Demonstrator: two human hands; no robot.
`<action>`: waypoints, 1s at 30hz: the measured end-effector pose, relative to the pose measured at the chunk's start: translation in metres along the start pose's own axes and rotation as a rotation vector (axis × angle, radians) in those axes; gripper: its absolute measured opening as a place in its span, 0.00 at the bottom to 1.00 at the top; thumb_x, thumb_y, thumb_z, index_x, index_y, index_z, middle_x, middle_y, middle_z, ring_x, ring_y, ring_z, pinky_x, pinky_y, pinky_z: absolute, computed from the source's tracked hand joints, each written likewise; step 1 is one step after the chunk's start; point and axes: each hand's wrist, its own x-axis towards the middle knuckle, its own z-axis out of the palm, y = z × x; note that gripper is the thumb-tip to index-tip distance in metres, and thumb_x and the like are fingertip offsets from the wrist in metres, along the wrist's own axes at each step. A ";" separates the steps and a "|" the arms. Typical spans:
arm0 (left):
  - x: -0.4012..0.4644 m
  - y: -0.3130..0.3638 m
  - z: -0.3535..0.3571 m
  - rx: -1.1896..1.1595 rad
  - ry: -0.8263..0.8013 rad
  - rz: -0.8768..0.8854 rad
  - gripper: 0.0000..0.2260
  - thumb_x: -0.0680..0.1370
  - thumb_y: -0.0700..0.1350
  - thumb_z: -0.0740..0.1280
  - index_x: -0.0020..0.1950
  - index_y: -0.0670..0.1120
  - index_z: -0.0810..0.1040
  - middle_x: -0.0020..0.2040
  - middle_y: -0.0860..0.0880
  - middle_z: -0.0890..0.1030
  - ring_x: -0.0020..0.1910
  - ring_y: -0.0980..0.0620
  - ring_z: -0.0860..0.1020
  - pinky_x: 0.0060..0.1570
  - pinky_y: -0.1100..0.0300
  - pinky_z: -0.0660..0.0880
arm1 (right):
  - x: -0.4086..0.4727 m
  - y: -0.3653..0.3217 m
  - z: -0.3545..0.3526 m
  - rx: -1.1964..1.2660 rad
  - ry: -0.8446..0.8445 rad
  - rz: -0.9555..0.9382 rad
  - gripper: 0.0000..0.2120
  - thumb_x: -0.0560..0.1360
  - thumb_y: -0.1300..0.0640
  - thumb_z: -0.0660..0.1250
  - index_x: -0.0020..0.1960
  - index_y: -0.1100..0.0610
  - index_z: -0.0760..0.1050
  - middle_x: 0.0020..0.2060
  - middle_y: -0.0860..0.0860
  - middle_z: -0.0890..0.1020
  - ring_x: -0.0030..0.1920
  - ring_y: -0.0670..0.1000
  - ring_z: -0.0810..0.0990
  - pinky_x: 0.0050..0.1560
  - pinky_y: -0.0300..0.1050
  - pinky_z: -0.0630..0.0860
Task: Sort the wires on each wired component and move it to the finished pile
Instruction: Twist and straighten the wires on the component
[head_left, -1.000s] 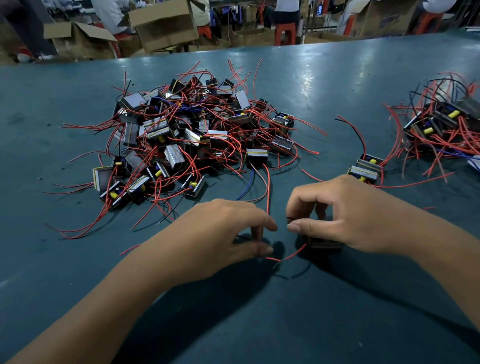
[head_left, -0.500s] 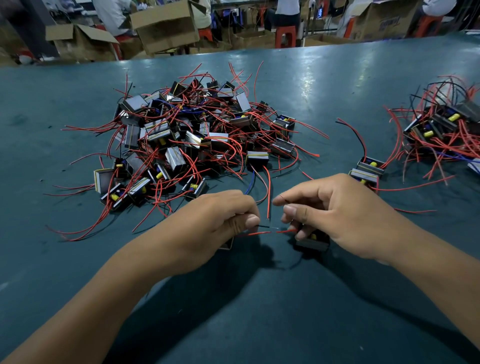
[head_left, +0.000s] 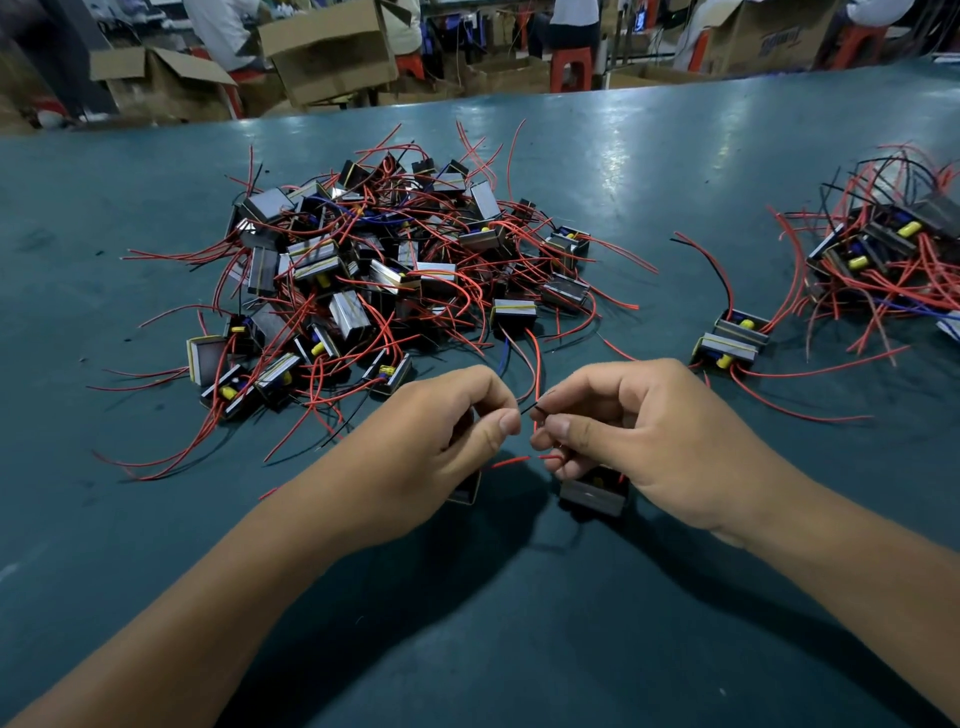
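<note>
While both thumbs and forefingers meet mid-table, the left hand (head_left: 441, 431) has its fingers curled, thumb tip pressed to forefinger; whatever wire it pinches is too thin to make out. Right hand (head_left: 639, 436) pinches a thin black wire (head_left: 531, 409) between thumb and forefinger, other fingers curled under.

Two short red wire ends (head_left: 511, 461) stick out in the gap between the hands, below the thumbs.

One component (head_left: 592, 496) sits under the right fingers, grey face toward the camera, yellow part just visible on top; mostly covered by the hand. A second block (head_left: 464, 491) shows only a corner under the left palm; can't tell whether the hand holds it or it rests on the table.

Unsorted pile (head_left: 384, 291) lies just beyond the hands, left of centre, red leads sprawling all around. Two components (head_left: 730, 343) sit side by side to the right, near the right hand. Finished pile (head_left: 893, 249) is at the far right, cut off by the frame edge.

Table (head_left: 519, 649) is teal, with bare surface in front of the forearms and between the piles.

Cardboard boxes (head_left: 332, 49) stand past the far edge; print on the right-hand box is blurred, unreadable. People back there are cropped at the top.
</note>
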 end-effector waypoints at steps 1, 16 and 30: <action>0.000 0.000 0.001 -0.004 0.014 -0.001 0.06 0.82 0.51 0.63 0.45 0.55 0.74 0.31 0.56 0.72 0.28 0.59 0.67 0.29 0.68 0.63 | 0.000 0.000 0.001 0.014 0.010 -0.004 0.05 0.77 0.68 0.68 0.47 0.59 0.79 0.38 0.56 0.86 0.35 0.51 0.84 0.38 0.40 0.81; -0.001 0.005 0.006 -0.054 0.097 -0.039 0.08 0.82 0.49 0.66 0.43 0.52 0.75 0.25 0.60 0.72 0.22 0.60 0.66 0.25 0.72 0.61 | 0.001 0.002 0.007 0.087 0.095 -0.033 0.06 0.78 0.66 0.67 0.44 0.58 0.78 0.32 0.53 0.83 0.30 0.48 0.79 0.30 0.37 0.75; -0.002 0.009 0.011 -0.132 0.119 -0.066 0.08 0.81 0.49 0.66 0.43 0.51 0.76 0.24 0.58 0.73 0.22 0.59 0.66 0.24 0.61 0.66 | -0.001 0.002 0.014 0.082 0.167 -0.094 0.05 0.75 0.63 0.71 0.41 0.56 0.80 0.30 0.50 0.82 0.29 0.45 0.78 0.29 0.34 0.73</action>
